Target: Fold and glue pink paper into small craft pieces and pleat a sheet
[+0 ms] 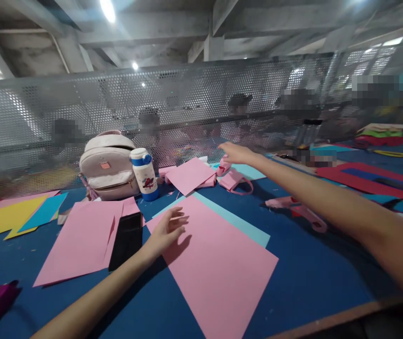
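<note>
My left hand (168, 229) hovers at or just above the upper left of a large pink paper sheet (218, 263), its fingers loosely apart and nothing in them. A light blue sheet (238, 219) shows from under the pink one. Across the table my right hand (238, 153) reaches out with fingers stretched, beside a small pink object with a red mark (224, 165); whether they touch is unclear. Close by are a folded pink piece with a loop (234, 180) and a smaller pink sheet (191, 175). Under my right forearm lies a pink tool with a dark tip (298, 207).
Left of the sheet lie a black phone (127, 240) and more pink paper (79, 235). A bottle (145, 176) and a pale backpack (109, 167) stand behind. Coloured sheets (3, 219) are farther left, red sheets (349, 176) right. A perforated metal screen (190, 101) bounds the back.
</note>
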`<action>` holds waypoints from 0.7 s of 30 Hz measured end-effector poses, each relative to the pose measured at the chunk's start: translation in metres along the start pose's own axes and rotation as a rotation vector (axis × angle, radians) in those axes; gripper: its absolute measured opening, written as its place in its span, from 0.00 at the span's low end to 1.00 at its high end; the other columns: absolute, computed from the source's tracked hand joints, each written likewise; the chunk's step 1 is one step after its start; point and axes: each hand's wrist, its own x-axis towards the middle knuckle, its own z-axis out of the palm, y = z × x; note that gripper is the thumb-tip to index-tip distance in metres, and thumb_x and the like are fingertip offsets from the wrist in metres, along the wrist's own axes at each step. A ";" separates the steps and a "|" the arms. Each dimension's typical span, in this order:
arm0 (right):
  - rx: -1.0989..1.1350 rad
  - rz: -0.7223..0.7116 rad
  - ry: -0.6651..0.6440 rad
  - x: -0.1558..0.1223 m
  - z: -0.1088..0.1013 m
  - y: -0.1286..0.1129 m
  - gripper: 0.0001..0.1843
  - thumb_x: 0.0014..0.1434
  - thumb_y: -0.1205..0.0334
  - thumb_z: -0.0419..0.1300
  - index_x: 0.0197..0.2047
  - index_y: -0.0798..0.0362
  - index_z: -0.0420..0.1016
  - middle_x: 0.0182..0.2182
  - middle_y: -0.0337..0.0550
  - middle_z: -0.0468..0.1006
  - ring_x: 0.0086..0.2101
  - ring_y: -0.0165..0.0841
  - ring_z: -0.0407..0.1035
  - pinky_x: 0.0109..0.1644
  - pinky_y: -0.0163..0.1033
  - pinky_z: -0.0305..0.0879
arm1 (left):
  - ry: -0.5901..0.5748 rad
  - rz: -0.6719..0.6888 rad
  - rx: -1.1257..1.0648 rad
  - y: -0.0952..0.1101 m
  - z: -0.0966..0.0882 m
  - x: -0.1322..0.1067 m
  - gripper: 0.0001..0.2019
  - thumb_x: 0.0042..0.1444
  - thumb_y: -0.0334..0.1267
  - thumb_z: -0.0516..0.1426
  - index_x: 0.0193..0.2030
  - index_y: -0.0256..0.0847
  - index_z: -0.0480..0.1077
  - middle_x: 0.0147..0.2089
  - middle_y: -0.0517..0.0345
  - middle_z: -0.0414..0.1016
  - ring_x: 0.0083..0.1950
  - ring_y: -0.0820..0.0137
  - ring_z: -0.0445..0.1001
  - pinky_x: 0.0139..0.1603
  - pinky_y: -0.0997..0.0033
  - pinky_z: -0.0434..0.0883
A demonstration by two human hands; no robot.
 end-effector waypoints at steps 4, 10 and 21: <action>0.295 -0.162 -0.200 -0.039 0.013 -0.039 0.28 0.63 0.55 0.62 0.65 0.45 0.66 0.60 0.49 0.71 0.56 0.41 0.69 0.50 0.41 0.74 | 0.109 0.030 0.436 0.003 -0.038 0.009 0.21 0.50 0.46 0.65 0.49 0.42 0.70 0.47 0.50 0.71 0.50 0.56 0.70 0.57 0.53 0.66; 1.189 0.119 -0.585 -0.090 0.055 -0.055 0.29 0.52 0.55 0.71 0.57 0.48 0.73 0.63 0.52 0.65 0.60 0.44 0.62 0.48 0.45 0.76 | 0.107 -0.011 0.914 0.005 -0.072 0.014 0.20 0.43 0.52 0.67 0.35 0.41 0.67 0.40 0.52 0.70 0.43 0.54 0.70 0.48 0.55 0.66; 1.400 0.227 -0.538 -0.115 0.066 -0.050 0.23 0.56 0.56 0.69 0.53 0.49 0.70 0.51 0.48 0.75 0.48 0.34 0.74 0.50 0.41 0.74 | 0.016 -0.031 1.187 0.008 -0.068 0.019 0.19 0.48 0.51 0.65 0.40 0.43 0.70 0.38 0.55 0.72 0.41 0.58 0.73 0.42 0.64 0.65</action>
